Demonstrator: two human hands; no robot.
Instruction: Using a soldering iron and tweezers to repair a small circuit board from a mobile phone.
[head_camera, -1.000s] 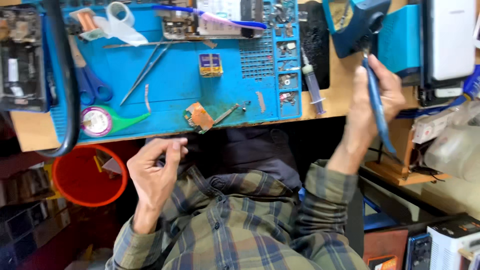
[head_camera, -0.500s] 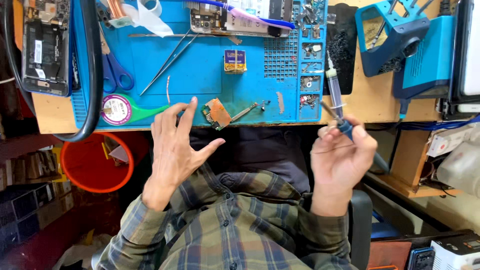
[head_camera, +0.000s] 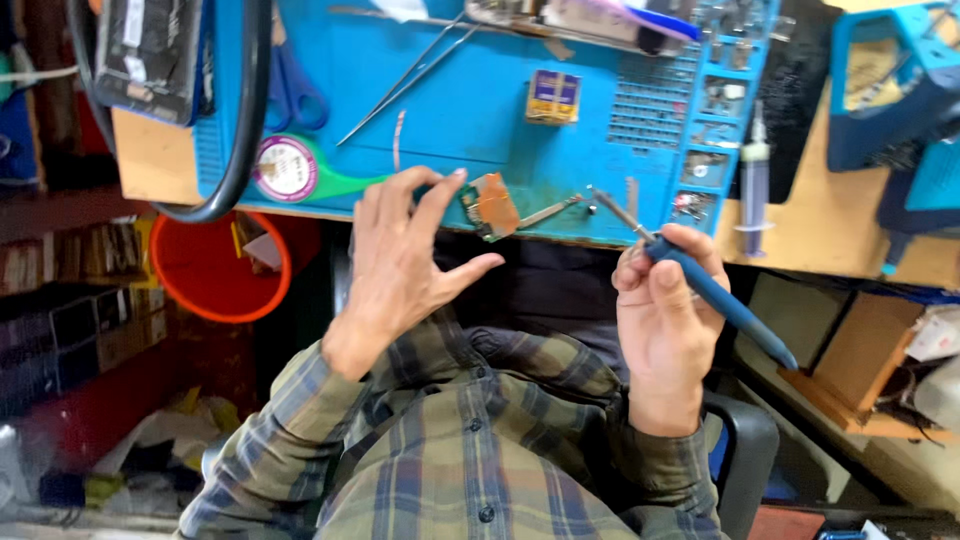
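Observation:
My left hand (head_camera: 400, 260) is raised at the near edge of the blue work mat (head_camera: 470, 110) with its fingers spread. Its index fingertip is at the left edge of a small orange and green circuit board (head_camera: 492, 205) that lies on the mat. My right hand (head_camera: 665, 315) grips a blue-handled soldering iron (head_camera: 705, 290). The iron's metal tip (head_camera: 608, 203) points up and left, over the mat a little to the right of the board. A thin metal tool (head_camera: 550, 211) lies between the board and the tip.
On the mat lie tweezers (head_camera: 400, 75), blue scissors (head_camera: 295, 90), a small yellow and blue box (head_camera: 553, 97) and a round tin (head_camera: 285, 168). A syringe (head_camera: 755, 185) and a blue soldering station (head_camera: 890, 90) are at the right. An orange bucket (head_camera: 215, 265) stands below. A black cable (head_camera: 245, 120) loops at the left.
My right hand carried the soldering iron from the station at the right down to the mat's near edge. My left hand rose from my lap to the circuit board.

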